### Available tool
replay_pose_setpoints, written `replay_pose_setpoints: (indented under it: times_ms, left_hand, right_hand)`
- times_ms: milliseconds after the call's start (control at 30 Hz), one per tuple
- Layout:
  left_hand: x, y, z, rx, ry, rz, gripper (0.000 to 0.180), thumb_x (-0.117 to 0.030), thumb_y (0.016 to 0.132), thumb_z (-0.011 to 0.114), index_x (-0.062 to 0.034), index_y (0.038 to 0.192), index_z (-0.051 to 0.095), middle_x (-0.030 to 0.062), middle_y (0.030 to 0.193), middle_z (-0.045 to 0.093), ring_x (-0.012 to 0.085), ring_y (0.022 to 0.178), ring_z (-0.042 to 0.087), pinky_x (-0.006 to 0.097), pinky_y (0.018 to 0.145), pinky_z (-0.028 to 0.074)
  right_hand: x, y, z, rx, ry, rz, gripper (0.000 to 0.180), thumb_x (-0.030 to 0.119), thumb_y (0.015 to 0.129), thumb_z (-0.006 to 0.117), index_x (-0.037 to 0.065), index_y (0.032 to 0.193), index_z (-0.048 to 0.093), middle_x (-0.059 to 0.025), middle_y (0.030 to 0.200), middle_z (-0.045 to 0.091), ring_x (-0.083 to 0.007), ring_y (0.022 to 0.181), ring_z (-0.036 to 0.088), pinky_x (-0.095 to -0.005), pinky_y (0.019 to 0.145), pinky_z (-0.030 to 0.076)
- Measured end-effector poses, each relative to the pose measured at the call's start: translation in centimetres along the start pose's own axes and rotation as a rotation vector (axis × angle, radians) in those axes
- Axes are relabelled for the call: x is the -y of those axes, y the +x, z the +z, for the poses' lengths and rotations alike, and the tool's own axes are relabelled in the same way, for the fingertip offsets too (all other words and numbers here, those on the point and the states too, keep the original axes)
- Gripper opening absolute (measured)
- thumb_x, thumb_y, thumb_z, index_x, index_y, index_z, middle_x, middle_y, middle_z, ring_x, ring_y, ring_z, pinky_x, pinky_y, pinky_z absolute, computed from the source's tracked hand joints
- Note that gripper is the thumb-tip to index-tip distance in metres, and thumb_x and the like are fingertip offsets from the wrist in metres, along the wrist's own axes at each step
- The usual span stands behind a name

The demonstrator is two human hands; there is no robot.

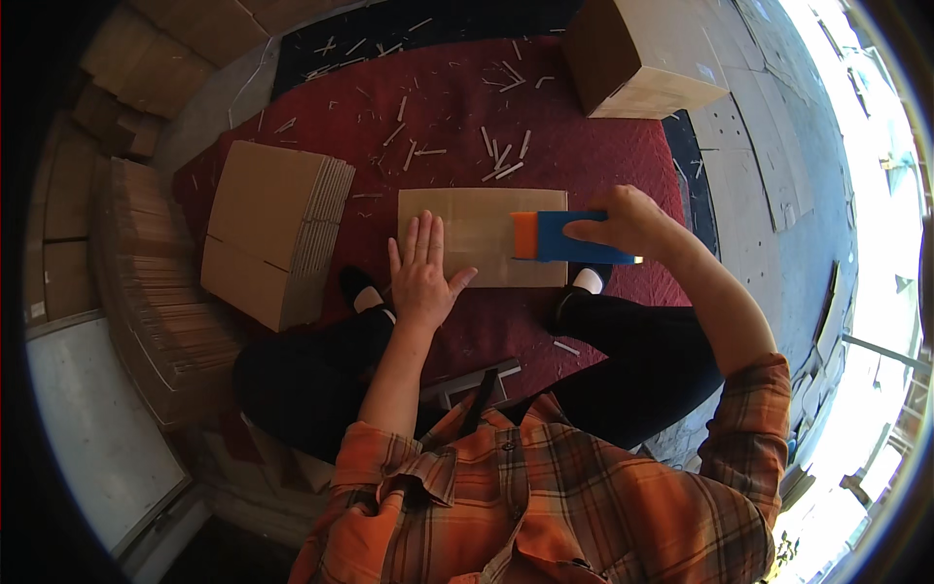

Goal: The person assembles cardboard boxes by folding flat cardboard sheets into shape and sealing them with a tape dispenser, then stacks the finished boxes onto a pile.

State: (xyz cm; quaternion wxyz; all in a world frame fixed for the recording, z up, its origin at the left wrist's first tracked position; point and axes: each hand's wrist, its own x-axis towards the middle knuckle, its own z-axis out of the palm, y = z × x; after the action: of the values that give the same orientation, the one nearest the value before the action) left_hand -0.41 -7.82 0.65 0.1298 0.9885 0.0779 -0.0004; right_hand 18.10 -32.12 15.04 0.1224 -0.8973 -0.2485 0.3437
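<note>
A flat brown cardboard piece [486,219] lies on a dark red mat [438,107] in front of me. My left hand [420,274] rests flat on its lower left part, fingers spread. My right hand [623,222] grips a blue tape dispenser with an orange end [556,237], pressed on the right half of the cardboard.
A stack of flattened boxes [277,229] sits to the left, and taller piles of cardboard [161,292] stand further left. A closed box [642,54] is at the far right of the mat. Several white tape strips [501,156] litter the mat. My dark-trousered legs [623,360] are below.
</note>
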Motion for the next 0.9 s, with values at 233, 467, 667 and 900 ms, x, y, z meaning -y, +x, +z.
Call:
replay_pose_setpoints:
  times_ms: [233, 467, 667, 900]
  left_hand:
    - [-0.2, -0.1, -0.3, 0.037, 0.05, -0.012, 0.093, -0.065, 0.087, 0.052, -0.0078, 0.154, 0.021, 0.0082, 0.161, 0.02, 0.0258, 0.149, 0.016, 0.055, 0.119, 0.011]
    - [-4.5, 0.4, 0.2, 0.107, 0.099, -0.085, 0.101, -0.062, 0.085, 0.057, -0.0023, 0.154, 0.014, 0.0156, 0.162, 0.013, 0.0322, 0.15, 0.009, 0.056, 0.119, 0.005]
    - [-15.2, 3.6, 2.0, 0.121, -0.159, 0.082, 0.1, -0.054, 0.083, 0.065, 0.0029, 0.152, 0.019, 0.0203, 0.16, 0.015, 0.0338, 0.15, 0.009, 0.057, 0.118, 0.004]
    - [-16.0, 3.7, 3.3, 0.066, -0.037, 0.081, 0.09, -0.037, 0.083, 0.062, 0.0053, 0.15, 0.02, 0.0235, 0.159, 0.017, 0.0361, 0.149, 0.011, 0.057, 0.118, 0.004]
  right_hand:
    - [-9.2, -1.4, 0.8, -0.012, 0.012, 0.098, 0.046, 0.05, 0.081, 0.068, 0.006, 0.094, 0.076, -0.0173, 0.08, 0.07, -0.0328, 0.077, 0.07, -0.0417, 0.075, 0.055]
    - [-10.8, 0.2, 2.2, 0.004, 0.028, 0.106, 0.049, 0.053, 0.08, 0.068, 0.007, 0.095, 0.076, -0.0182, 0.082, 0.07, -0.0333, 0.081, 0.07, -0.0424, 0.078, 0.054]
    - [-10.9, 0.4, 2.5, 0.015, 0.062, 0.066, 0.049, 0.054, 0.081, 0.066, 0.007, 0.093, 0.075, -0.0185, 0.084, 0.07, -0.0335, 0.083, 0.069, -0.0421, 0.08, 0.054]
    - [-14.0, -0.9, 2.3, 0.014, 0.133, -0.009, 0.051, 0.052, 0.083, 0.067, 0.004, 0.099, 0.074, -0.0189, 0.088, 0.07, -0.0332, 0.082, 0.07, -0.0412, 0.078, 0.055]
